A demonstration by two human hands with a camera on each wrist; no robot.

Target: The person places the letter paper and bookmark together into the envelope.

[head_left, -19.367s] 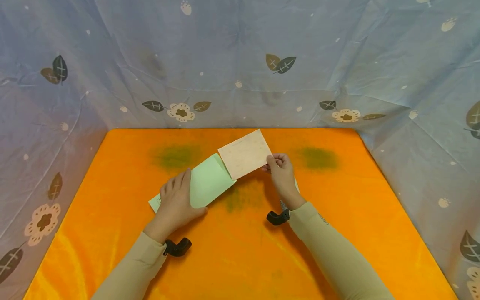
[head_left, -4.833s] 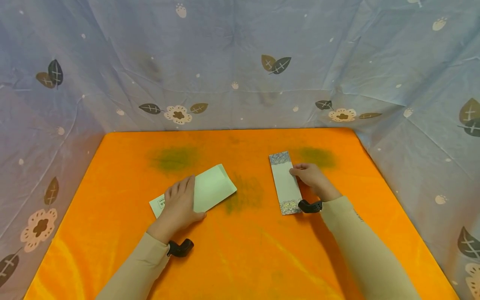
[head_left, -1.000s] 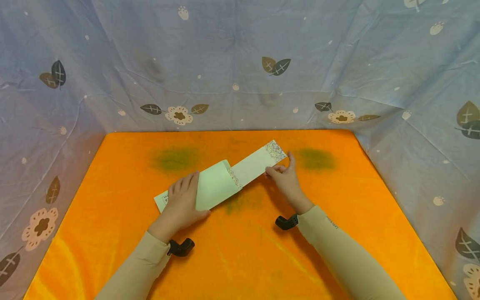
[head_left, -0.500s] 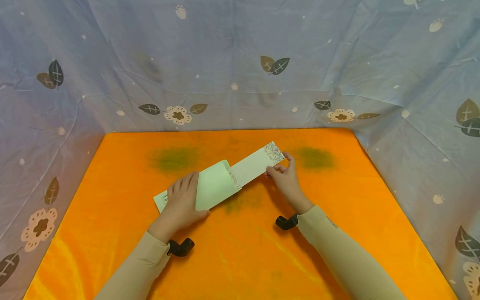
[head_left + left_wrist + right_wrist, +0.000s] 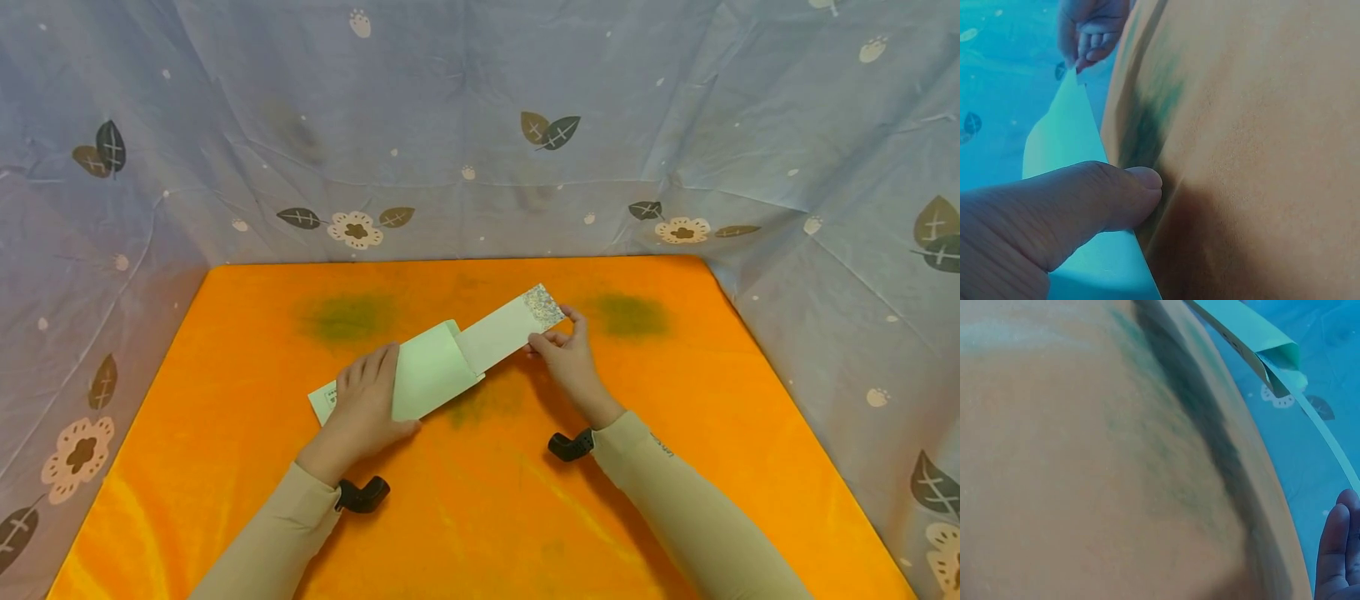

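Observation:
A pale green envelope (image 5: pixel 433 371) lies slanted in the middle of the head view, its mouth toward the upper right. My left hand (image 5: pixel 363 408) grips its lower-left part, fingers across the face and thumb (image 5: pixel 1138 194) at the near edge. A long pale card (image 5: pixel 501 335) with a grey lace print on its outer end runs into the mouth; its inner end is hidden inside. My right hand (image 5: pixel 567 358) pinches that card by its near long edge, close to the printed end. In the right wrist view the envelope mouth (image 5: pixel 1282 356) gapes around the card.
An orange cloth (image 5: pixel 480 517) with greenish smudges covers the table. Bluish curtains (image 5: pixel 465 125) with leaf and flower prints stand at the back and both sides. A black wrist camera (image 5: pixel 363 495) sits on each wrist.
Earlier a peach card was at the envelope's mouth; it is out of sight now. The lace-printed card, held apart on the right 4.8 s ago, has since slid down-left into the envelope.

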